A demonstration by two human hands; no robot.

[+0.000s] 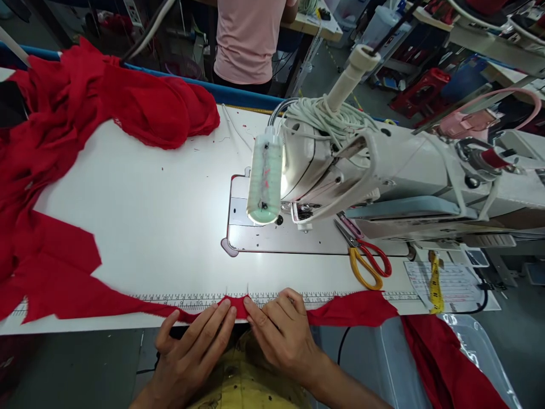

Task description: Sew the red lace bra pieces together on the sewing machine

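Note:
A long strip of red fabric [355, 308] runs along the table's front edge, across a printed ruler [323, 299]. My left hand [193, 349] has its fingers stretched together on the strip, tips pressing its upper edge; its thumb is hidden. Just to the right, my right hand [285, 332] grips the same strip, index fingertip down and the other fingers bent. A short piece of red cloth shows flat between the two hands. Two thin, thread-like lines stick up beyond it. The strip joins a big heap of red fabric [51, 153] on the left.
A white sewing machine [340, 170] with a clear-covered lamp [264, 176] stands beyond my hands. Scissors with red and yellow handles [366, 258] lie by its plate. Right are a paper sheet [457, 289], yellow tape measure [435, 284] and plastic bin [366, 355]. Another person [249, 40] stands behind.

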